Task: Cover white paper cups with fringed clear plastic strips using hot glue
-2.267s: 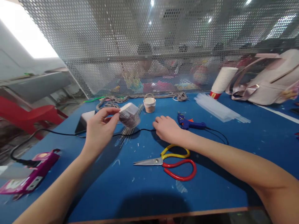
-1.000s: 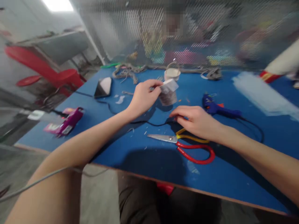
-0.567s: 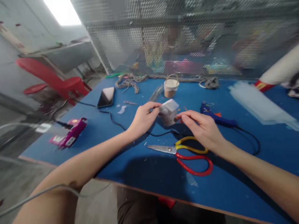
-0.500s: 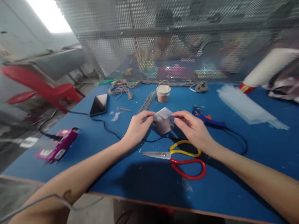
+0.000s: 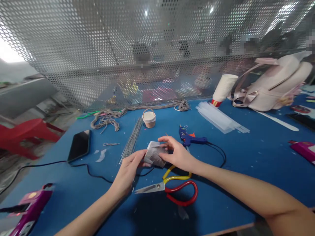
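Note:
A small cup wrapped in thin whitish fabric (image 5: 155,156) is tilted on its side between my two hands in the head view. My left hand (image 5: 130,167) grips its left end, thumb and fingers around the edge. My right hand (image 5: 177,152) is closed over the right side, with the thumb pressed on the fabric and fingers behind. Just below the cup, scissors with yellow and red handles (image 5: 158,187) lie on the table. A blue glue gun (image 5: 194,140) rests right of my right hand. Beyond stands a small basket with a handle (image 5: 149,120).
Thin wires (image 5: 132,139), a phone (image 5: 80,146) and grey cord (image 5: 105,119) lie left and behind. White translucent sheets (image 5: 221,118), stacked paper cups (image 5: 224,88) and a backpack (image 5: 268,88) are at right. A purple device (image 5: 31,209) sits front left. A perforated metal screen (image 5: 110,65) borders the back.
The view has swung to the right. The cup has tipped onto its side, and my hands have shifted from pinching the fabric's edges to holding around the cup.

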{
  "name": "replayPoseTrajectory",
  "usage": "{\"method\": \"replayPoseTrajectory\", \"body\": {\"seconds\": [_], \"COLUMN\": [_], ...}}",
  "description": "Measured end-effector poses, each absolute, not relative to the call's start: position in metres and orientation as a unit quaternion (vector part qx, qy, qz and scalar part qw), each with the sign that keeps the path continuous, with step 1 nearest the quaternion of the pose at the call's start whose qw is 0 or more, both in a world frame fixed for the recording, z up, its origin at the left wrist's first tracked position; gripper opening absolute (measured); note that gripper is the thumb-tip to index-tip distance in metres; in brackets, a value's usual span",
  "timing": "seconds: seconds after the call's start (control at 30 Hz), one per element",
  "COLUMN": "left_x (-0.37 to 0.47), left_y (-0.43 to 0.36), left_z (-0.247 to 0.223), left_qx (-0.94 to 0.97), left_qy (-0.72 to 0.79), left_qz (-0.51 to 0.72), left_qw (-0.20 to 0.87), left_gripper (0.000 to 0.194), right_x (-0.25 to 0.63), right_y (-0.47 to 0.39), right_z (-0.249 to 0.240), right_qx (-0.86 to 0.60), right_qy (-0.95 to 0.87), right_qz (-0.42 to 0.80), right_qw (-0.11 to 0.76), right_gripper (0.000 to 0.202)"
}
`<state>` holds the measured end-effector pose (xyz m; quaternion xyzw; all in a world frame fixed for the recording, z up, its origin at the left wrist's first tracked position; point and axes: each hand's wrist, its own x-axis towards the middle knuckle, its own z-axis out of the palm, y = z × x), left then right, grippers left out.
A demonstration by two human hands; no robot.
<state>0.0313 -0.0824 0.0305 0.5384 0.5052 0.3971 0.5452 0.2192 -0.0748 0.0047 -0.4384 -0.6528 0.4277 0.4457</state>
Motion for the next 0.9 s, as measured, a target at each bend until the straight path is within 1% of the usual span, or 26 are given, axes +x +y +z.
{"method": "replayPoseTrajectory", "body": {"seconds": [0.2, 0.3, 0.43, 0.53, 0.67, 0.73, 0.83, 0.9], "left_x": [0.035, 0.035, 0.034, 0.033, 0.032, 0.031, 0.032, 0.032], "left_y": [-0.087, -0.087, -0.088, -0.088, -0.088, -0.089, -0.091, -0.093], "left_z": [0.036, 0.036, 0.038, 0.040, 0.039, 0.037, 0.035, 0.033], "left_qx": [0.528, 0.526, 0.530, 0.566, 0.624, 0.641, 0.633, 0.613], "left_qy": [0.507, 0.498, 0.495, 0.495, 0.520, 0.520, 0.512, 0.506], "left_qz": [0.361, 0.356, 0.351, 0.344, 0.335, 0.339, 0.364, 0.384], "left_qw": [0.578, 0.591, 0.592, 0.562, 0.478, 0.451, 0.452, 0.470], "left_gripper": [0.026, 0.024, 0.024, 0.023, 0.019, 0.018, 0.015, 0.020], "right_x": [0.220, 0.222, 0.224, 0.226, 0.230, 0.231, 0.230, 0.228], "right_y": [-0.079, -0.079, -0.076, -0.076, -0.080, -0.082, -0.085, -0.086], "right_z": [0.010, 0.010, 0.009, 0.010, 0.015, 0.017, 0.019, 0.019], "right_qx": [-0.406, -0.386, -0.360, -0.347, -0.326, -0.317, -0.303, -0.297], "right_qy": [-0.687, -0.702, -0.730, -0.757, -0.813, -0.837, -0.857, -0.861], "right_qz": [0.404, 0.375, 0.284, 0.212, 0.091, 0.035, -0.021, -0.054], "right_qw": [0.446, 0.466, 0.506, 0.512, 0.473, 0.445, 0.416, 0.409], "right_gripper": [0.042, 0.034, 0.020, 0.015, 0.015, 0.016, 0.017, 0.016]}}
